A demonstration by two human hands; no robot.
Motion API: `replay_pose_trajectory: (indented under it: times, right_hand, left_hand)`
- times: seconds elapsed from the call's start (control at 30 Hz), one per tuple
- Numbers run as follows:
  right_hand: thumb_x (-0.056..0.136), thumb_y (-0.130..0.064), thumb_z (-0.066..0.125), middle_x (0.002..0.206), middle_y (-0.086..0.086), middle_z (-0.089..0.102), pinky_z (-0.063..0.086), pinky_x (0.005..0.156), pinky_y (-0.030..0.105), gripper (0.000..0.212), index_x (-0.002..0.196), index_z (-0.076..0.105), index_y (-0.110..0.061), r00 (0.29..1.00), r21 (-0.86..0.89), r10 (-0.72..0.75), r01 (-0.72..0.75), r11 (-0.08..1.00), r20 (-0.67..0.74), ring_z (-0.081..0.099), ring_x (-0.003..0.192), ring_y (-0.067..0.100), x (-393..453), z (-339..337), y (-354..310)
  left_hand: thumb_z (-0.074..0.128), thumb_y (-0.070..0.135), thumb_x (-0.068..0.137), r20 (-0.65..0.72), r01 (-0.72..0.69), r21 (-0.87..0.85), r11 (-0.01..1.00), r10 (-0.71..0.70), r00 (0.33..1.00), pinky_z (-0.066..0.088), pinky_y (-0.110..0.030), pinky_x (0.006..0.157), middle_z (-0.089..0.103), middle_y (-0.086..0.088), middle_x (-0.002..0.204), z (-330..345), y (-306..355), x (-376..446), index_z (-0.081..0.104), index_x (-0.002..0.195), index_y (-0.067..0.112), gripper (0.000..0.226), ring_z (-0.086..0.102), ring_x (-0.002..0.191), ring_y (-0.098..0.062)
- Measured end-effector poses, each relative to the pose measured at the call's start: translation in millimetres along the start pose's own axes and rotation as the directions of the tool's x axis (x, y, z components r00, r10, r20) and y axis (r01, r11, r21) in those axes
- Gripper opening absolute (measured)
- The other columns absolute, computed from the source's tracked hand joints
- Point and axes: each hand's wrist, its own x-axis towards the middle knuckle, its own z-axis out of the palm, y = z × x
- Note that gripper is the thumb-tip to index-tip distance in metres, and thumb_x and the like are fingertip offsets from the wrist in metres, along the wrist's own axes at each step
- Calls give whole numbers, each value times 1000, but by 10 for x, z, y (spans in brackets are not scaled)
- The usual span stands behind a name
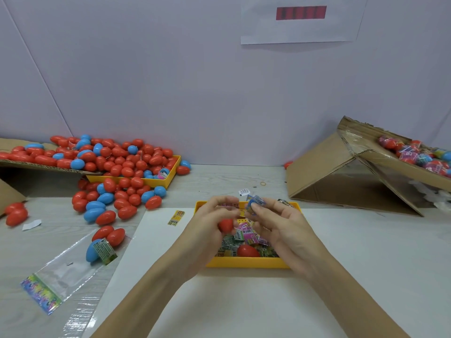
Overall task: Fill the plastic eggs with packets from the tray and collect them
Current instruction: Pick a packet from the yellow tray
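Red and blue eggs [117,167] (mostly red) heap beside a yellow tray [246,263] of pink, green and yellow barcode-striped packets [244,236]; brown cardboard box [324,172].

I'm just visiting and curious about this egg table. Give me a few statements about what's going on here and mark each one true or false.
1. The left hand holds a red egg piece. True.
2. The right hand is empty. False: it pinches a blue packet.
3. The yellow tray under the hands holds packets. True.
4. The loose egg pile lies on the right. False: it lies on the left.
5. All loose eggs are green. False: red and blue.
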Motion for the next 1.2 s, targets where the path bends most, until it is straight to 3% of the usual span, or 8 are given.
replay_pose_trajectory:
  times: [0.1,0.2,0.33,0.47,0.73,0.9,1.07,1.2]
  right_hand:
    - [87,-17,77,85,1,76,55,65,20,18,103,76,-11,992,-245,-106,85,966,-72,69,78,8,21,-45,-19]
    - [92,-18,74,75,-1,73,53,63,20,8,98,76,-14,981,-429,-186,142,892,-61,64,68,7,29,-81,-16]
    - [96,-21,69,78,8,72,52,63,21,10,99,77,-16,973,-557,-230,211,803,36,62,67,9,14,-76,-16]
    - [99,-20,64,76,7,70,52,61,19,13,93,75,-16,957,-587,-267,279,760,109,59,64,6,1,-52,-17]
    - [101,-19,61,68,-1,65,50,59,18,15,93,73,-13,954,-580,-275,291,761,118,57,61,7,6,-48,-2]
    - [100,-19,63,75,8,69,50,62,18,13,94,73,-13,947,-615,-292,309,725,132,59,62,6,-8,-44,-29]
    - [100,-20,63,77,8,71,53,65,20,15,95,75,-13,947,-619,-287,311,721,142,64,64,10,-25,-35,-57]
    - [100,-20,63,73,2,71,51,64,16,16,94,76,-12,947,-623,-286,314,716,149,63,65,6,-33,-30,-72]
  left_hand:
    - [41,-15,99,46,-20,-167,986,28,999,62,-28,82,67,-18,101,-71,43,0,65,112,0,31,72,87,-23]
    - [66,8,98,73,-153,45,987,149,986,58,-27,94,75,-11,112,-150,28,-35,65,121,11,23,74,107,-24]
    - [87,30,75,38,-297,340,892,303,952,60,-28,86,77,-1,103,-140,28,-38,70,109,21,39,75,96,-18]
    - [88,32,76,91,-336,404,851,328,940,60,-25,86,77,5,102,-156,15,-31,74,108,26,36,74,96,-15]
    - [83,36,77,93,-306,374,875,293,952,58,-22,88,78,5,103,-119,11,-54,76,113,25,39,75,99,-14]
    - [82,38,75,80,-297,369,881,289,954,57,-18,83,78,6,101,-100,30,-69,75,111,26,39,74,96,-12]
    - [84,29,80,74,-290,369,883,283,956,57,-17,80,77,7,99,-115,32,-62,75,110,26,31,74,93,-11]
    - [83,36,75,82,-285,349,893,274,958,57,-17,80,78,6,100,-122,36,-65,75,110,26,37,74,94,-11]
